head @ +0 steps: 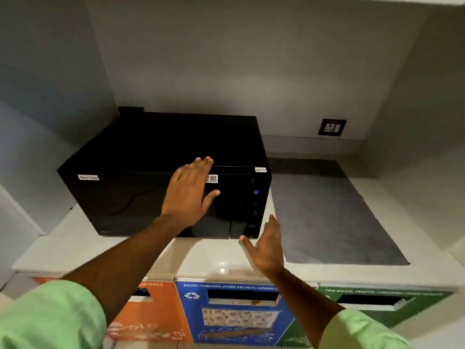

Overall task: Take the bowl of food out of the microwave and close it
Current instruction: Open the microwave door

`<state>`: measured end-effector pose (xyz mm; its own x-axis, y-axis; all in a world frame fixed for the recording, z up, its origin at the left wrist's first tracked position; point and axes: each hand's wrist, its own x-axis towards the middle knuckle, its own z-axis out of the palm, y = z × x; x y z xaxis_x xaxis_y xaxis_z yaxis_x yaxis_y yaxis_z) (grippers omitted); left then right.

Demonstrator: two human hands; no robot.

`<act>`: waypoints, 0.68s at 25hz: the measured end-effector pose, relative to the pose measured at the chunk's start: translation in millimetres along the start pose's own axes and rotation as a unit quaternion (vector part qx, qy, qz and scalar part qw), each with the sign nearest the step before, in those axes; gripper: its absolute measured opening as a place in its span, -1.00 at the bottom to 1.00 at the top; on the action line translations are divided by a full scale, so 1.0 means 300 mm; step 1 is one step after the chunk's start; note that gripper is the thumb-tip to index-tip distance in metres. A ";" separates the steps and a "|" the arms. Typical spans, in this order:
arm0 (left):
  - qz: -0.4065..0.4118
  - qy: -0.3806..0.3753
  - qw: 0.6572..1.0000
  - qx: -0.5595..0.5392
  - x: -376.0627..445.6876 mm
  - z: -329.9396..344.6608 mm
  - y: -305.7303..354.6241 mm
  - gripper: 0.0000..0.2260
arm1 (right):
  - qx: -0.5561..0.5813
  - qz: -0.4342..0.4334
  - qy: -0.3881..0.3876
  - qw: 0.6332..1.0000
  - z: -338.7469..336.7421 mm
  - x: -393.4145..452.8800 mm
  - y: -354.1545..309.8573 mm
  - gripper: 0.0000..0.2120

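A black microwave (141, 157) stands on a pale counter (75, 248) in a wall niche, its door shut and a blue digit lit on the control panel (255, 197) at the right. My left hand (187, 195) lies flat and open against the upper right part of the door, fingers reaching its top edge. My right hand (268, 245) hovers open, palm turned left, just below the microwave's lower right corner, holding nothing. No bowl is in view; the inside of the microwave is hidden.
A grey mat (332, 217) covers the counter right of the microwave. A wall socket (332, 127) sits on the back wall. Below the counter front are orange (151, 313), blue (234, 316) and green (377, 303) waste-bin panels with slots.
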<state>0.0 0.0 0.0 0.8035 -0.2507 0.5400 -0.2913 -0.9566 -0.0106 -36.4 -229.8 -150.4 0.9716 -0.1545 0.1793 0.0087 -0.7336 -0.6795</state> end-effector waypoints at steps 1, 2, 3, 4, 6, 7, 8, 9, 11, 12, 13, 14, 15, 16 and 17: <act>0.000 0.002 1.000 0.010 0.011 0.005 -0.002 -0.29 | 0.055 0.022 0.000 0.998 0.025 0.009 0.001 0.01; -0.010 0.015 1.000 0.020 0.018 0.012 -0.008 -0.26 | 0.103 0.036 -0.009 0.994 0.052 0.018 -0.004 0.00; -0.020 0.023 0.999 0.031 0.014 0.021 -0.006 -0.22 | 0.132 0.037 -0.009 0.991 0.077 0.018 -0.012 -0.01; -0.033 0.024 0.999 0.036 0.008 0.035 -0.001 -0.19 | 0.151 0.032 0.001 0.988 0.104 0.020 -0.016 -0.03; -0.048 0.033 0.998 0.024 0.015 0.060 0.015 -0.14 | 0.163 0.017 0.041 0.986 0.140 0.036 -0.006 -0.10; -0.049 0.037 0.998 0.019 0.017 0.065 0.016 -0.13 | 0.167 0.014 0.052 0.984 0.148 0.044 -0.002 -0.15; -0.045 0.043 0.998 0.013 0.020 0.070 0.010 -0.13 | 0.170 0.020 0.058 0.984 0.149 0.053 -0.001 -0.20; -0.042 0.049 0.998 0.011 0.021 0.069 0.006 -0.13 | 0.173 0.027 0.061 0.983 0.157 0.057 0.002 -0.25; -0.041 0.058 0.997 0.004 0.016 0.063 0.010 -0.14 | 0.167 0.038 0.075 0.982 0.167 0.058 0.002 -0.31; -0.043 0.063 0.997 0.004 0.013 0.066 0.014 -0.13 | 0.167 0.048 0.082 0.981 0.175 0.061 -0.001 -0.32; -0.046 0.065 0.997 0.006 0.007 0.066 0.015 -0.13 | 0.171 0.060 0.086 0.980 0.183 0.064 -0.007 -0.33; -0.042 0.070 0.997 0.010 -0.002 0.066 0.014 -0.13 | 0.176 0.068 0.088 0.978 0.189 0.067 -0.008 -0.33; -0.036 0.071 0.997 0.011 -0.014 0.061 0.011 -0.13 | 0.183 0.072 0.087 0.977 0.190 0.067 -0.009 -0.32; -0.030 0.074 0.997 0.012 -0.024 0.057 0.007 -0.13 | 0.189 0.069 0.084 0.976 0.186 0.068 -0.010 -0.30; -0.026 0.073 0.997 0.013 -0.032 0.048 0.004 -0.14 | 0.190 0.063 0.080 0.977 0.184 0.068 -0.008 -0.29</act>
<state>-0.6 -0.9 -17.5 0.7330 -0.1774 0.6567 -0.2351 -0.9720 -0.0001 -3.4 -194.5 -184.3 0.9214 -0.3517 0.1653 0.0078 -0.4085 -0.9127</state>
